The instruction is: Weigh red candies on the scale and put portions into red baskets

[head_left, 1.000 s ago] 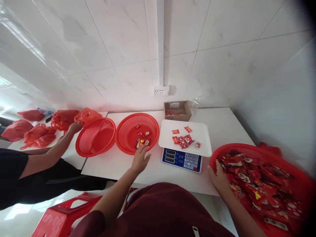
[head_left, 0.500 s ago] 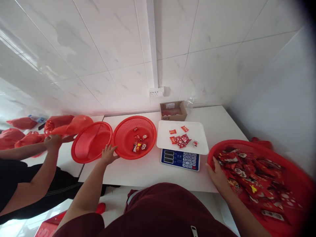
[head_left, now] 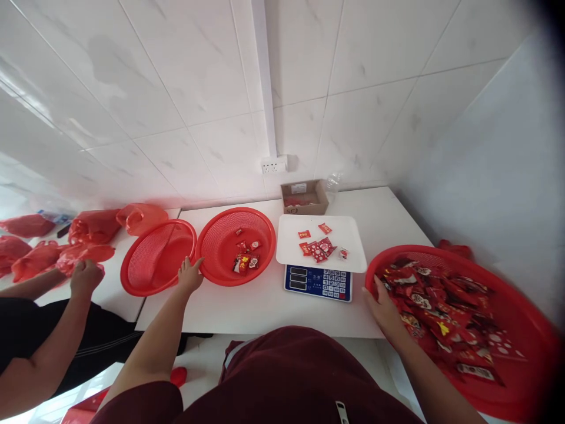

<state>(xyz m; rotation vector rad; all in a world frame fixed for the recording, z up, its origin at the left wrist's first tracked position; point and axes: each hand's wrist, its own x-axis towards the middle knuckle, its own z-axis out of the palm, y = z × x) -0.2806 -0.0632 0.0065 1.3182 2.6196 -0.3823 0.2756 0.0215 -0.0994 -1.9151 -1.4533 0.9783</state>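
My left hand (head_left: pixel 190 277) rests where two red plastic baskets meet, its fingers apart at the rims. One of these, the left basket (head_left: pixel 152 268), is tilted and looks empty. In the middle basket (head_left: pixel 216 241) lie several small red-wrapped snacks (head_left: pixel 245 262). With its thumb over the rim, my right hand (head_left: pixel 385 309) grips a large red basket (head_left: pixel 523 312) heaped with red snack packets (head_left: pixel 441 303). Between my hands stands a digital scale (head_left: pixel 316 282); its white tray (head_left: pixel 291 256) carries several small red packets (head_left: pixel 320 249).
A small cardboard box (head_left: pixel 304 206) stands behind the scale against the tiled wall, beside clear plastic (head_left: pixel 333 181). At left, a co-worker's hand (head_left: pixel 86 277) handles a red plastic bag (head_left: pixel 73 259); more filled red bags (head_left: pixel 95 225) lie there. A wall closes off the right.
The view has shifted slightly. The co-worker's hands have moved lower and toward the left, away from the bag beside the left basket. My hands stay at the same baskets.
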